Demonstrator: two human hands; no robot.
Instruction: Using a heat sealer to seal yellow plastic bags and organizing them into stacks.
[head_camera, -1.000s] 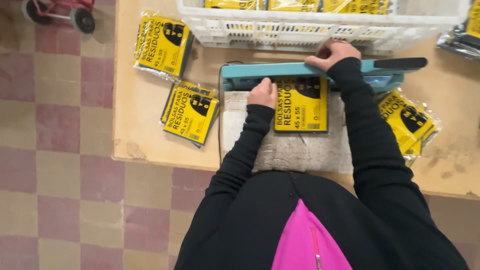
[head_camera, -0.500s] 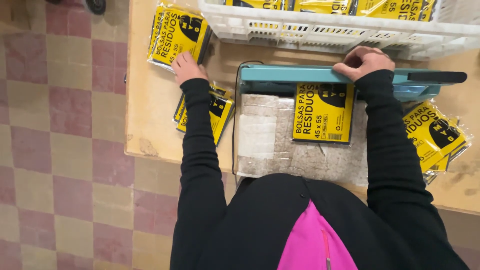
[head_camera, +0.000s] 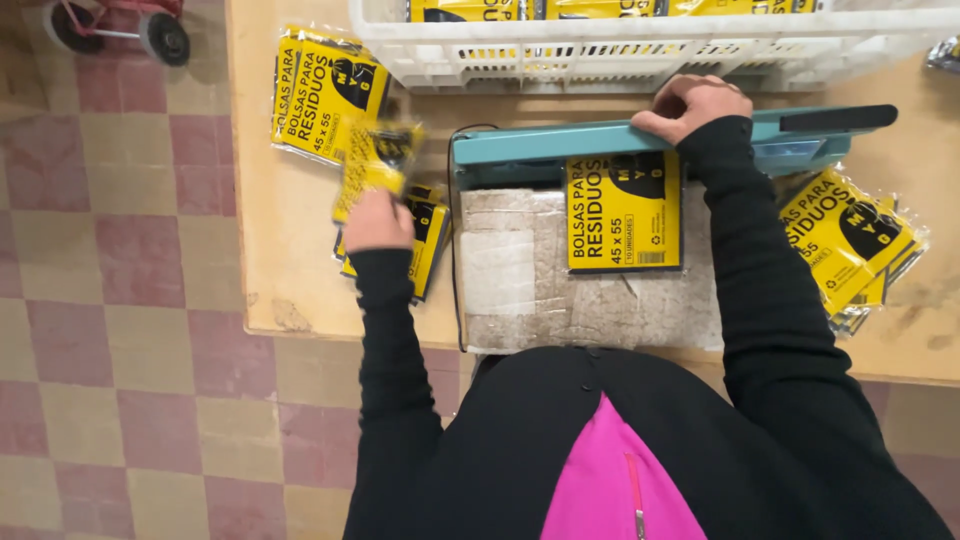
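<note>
The left hand (head_camera: 376, 220) is closed around a crumpled yellow-and-black plastic packet (head_camera: 372, 160), gripping its near end so the packet sticks up and away from the fingers, blurred and bent. Just beneath the hand lies a small stack of flat yellow packets (head_camera: 428, 240) on the pale wooden table (head_camera: 290, 260), and further off, to the far left, rests another glossy yellow packet in clear film (head_camera: 322, 92).

The right hand (head_camera: 692, 104) is curled, palm down, over the long teal metal bar of a heat sealer (head_camera: 560, 140), fingers wrapped over its far edge and pressing on it. Under that bar, directly near the right hand, a flat rectangular yellow bag pack (head_camera: 622, 212) lies with its far edge tucked beneath the bar; it sits on a rough grey-beige taped board (head_camera: 520, 280) with a mottled surface.

To the right, a loose heap of shiny yellow packets (head_camera: 850, 245) lies on the table. At the far side stands a white slotted plastic crate (head_camera: 640, 50) holding more yellow packs.
</note>
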